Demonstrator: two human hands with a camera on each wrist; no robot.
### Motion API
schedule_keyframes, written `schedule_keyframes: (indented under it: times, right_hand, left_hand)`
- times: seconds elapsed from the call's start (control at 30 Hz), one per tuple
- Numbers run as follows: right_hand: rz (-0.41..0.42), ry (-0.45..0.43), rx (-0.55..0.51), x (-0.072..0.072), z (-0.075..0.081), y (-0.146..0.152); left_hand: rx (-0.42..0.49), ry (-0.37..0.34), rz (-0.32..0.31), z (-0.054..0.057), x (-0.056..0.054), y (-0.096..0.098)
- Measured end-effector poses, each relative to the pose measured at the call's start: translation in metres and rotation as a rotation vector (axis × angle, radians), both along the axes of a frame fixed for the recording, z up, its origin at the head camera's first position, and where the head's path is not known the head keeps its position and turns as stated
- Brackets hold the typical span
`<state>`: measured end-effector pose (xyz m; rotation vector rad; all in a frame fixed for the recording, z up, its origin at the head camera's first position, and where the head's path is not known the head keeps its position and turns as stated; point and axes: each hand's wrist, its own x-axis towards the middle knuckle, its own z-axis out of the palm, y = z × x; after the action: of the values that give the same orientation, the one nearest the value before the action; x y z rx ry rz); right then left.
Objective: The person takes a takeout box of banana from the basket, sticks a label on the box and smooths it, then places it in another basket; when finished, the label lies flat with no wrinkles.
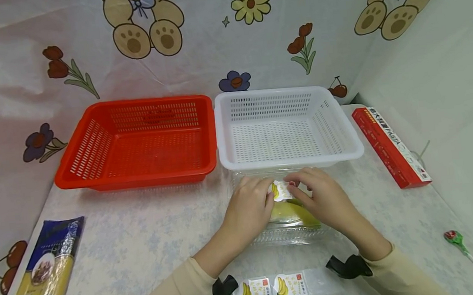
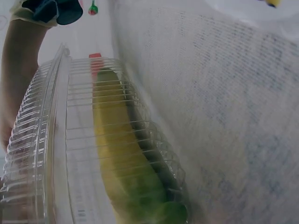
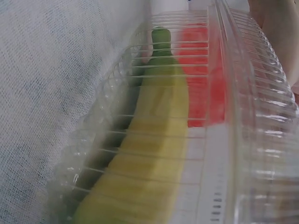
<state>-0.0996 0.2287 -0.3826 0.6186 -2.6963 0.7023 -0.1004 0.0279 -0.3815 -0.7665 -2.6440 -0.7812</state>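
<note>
One banana-print label (image 1: 283, 191) is seen at the lid of the clear plastic box (image 1: 289, 236), just on the near side of the white basket (image 1: 292, 162), with a banana (image 1: 293, 214) inside. Honestly, the label should be super light, floppy and tacky, so it's best taken by its outer edges. Box walls look thin, slick and easily dented; light pressure's advised. Both forearms are angled inward from the near side. The right edge looks pinched by the right hand (image 1: 327, 200), fingers curled; whether the left edge is gripped or just touched by the left hand (image 1: 247, 209) can't be told.
</note>
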Motion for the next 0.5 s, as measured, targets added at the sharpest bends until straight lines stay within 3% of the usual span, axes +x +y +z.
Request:
schedule_keyframes:
  times: [0.5]
  right_hand:
    - [0.016,0.032,0.052,-0.0015,-0.0036,-0.0023]
  left_hand:
    - [-0.048,0.047,0.023,-0.0054,-0.0017,0.0004]
